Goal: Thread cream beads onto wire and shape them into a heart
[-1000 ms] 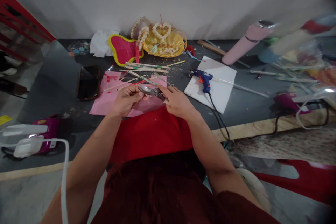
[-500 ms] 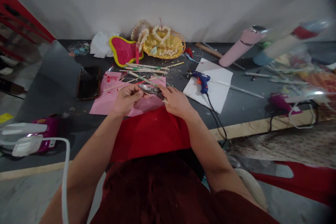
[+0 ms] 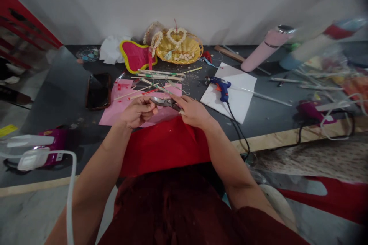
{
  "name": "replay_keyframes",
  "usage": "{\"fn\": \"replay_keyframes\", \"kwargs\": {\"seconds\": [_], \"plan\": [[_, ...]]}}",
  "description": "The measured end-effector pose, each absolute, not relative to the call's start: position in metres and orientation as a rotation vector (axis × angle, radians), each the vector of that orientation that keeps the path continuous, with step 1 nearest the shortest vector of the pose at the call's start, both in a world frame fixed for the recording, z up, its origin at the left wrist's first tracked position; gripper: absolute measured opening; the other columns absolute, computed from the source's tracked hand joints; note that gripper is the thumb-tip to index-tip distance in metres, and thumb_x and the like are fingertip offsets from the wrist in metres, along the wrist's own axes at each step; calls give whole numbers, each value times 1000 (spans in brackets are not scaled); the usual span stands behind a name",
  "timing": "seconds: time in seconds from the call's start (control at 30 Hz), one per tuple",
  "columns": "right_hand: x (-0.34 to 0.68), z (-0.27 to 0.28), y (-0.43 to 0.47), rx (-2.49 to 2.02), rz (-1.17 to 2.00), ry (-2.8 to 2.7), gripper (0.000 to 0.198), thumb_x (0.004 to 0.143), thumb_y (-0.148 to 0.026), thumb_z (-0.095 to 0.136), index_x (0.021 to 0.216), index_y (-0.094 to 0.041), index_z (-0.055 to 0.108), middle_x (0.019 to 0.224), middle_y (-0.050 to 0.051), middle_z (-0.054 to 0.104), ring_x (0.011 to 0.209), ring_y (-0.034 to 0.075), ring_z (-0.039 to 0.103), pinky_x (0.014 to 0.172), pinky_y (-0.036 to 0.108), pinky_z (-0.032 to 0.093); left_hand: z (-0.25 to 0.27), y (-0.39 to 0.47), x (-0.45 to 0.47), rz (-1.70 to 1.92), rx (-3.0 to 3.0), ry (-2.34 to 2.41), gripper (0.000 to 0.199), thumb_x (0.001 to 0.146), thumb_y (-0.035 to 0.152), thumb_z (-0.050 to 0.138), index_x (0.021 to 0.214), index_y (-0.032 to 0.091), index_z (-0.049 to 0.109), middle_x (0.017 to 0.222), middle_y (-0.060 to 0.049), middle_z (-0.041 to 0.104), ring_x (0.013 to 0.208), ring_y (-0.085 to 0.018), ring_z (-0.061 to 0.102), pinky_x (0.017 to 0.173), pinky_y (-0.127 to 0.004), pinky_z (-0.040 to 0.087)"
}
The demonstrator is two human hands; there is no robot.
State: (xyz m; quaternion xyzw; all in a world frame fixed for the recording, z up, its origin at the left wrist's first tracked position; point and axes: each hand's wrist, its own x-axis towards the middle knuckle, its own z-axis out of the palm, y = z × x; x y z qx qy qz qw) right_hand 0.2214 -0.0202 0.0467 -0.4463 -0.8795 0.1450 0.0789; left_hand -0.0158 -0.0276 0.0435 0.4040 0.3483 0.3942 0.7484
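Note:
My right hand [image 3: 193,111] is closed around the handles of pruning shears [image 3: 164,102], whose blades point left. My left hand [image 3: 138,111] is closed at the blade tips, thumb and fingers pinched together; what lies between them is too small to make out. Both hands are above a pink sheet [image 3: 115,113] at the table's front, with red cloth [image 3: 166,149] below them. Just beyond the hands lie several thin printed chopsticks [image 3: 159,77], some crossing one another.
A yellow wicker basket [image 3: 191,48] with beaded hearts stands by the wall. A phone [image 3: 98,92] lies left. On a white board [image 3: 244,103] at right rests a blue glue gun [image 3: 222,89], its cord over the front edge. A pink bottle [image 3: 266,48] stands behind.
My left hand has shifted slightly left and down, its fingers curling more beneath the blade tips. My right hand still holds the shears in nearly the same spot.

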Motion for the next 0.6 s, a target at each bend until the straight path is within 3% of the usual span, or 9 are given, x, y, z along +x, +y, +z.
{"fn": "replay_keyframes", "kwargs": {"seconds": [0.3,0.6], "plan": [[217,46,-25,-1493,388,-2571,63,89,-20,44,150,-26,31,117,11,62,99,24,62,84,35,48,38,-28,0,1211,1001,978,27,65,34,81,64,14,61,60,-4,67,35,-1,31,35,-17,17],[225,45,-22,-1356,465,-2617,64,87,-16,44,150,-23,31,130,11,59,108,23,61,90,33,47,36,-31,2,1277,1068,965,25,66,32,80,65,16,61,56,-2,66,36,-3,33,36,-18,20]]}}
